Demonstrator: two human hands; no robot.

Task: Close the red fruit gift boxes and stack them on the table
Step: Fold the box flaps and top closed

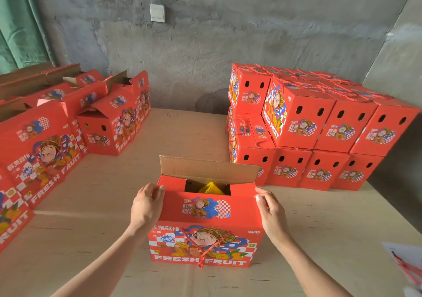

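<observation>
A red fruit gift box (206,230) stands at the near middle of the wooden table (182,132). Its near top flap is folded down; the far flap (207,169) stands upright, brown side toward me. Something yellow (211,188) shows through the gap. A red rope handle (205,248) hangs down the front. My left hand (146,205) grips the box's top left corner. My right hand (271,212) presses its top right corner. Closed red boxes (319,132) are stacked two high at the right.
Several open red boxes (109,123) stand in rows along the left side. A grey concrete wall runs behind the table. A white sheet with a red cord (406,264) lies at the near right edge. Bare table runs between the two groups.
</observation>
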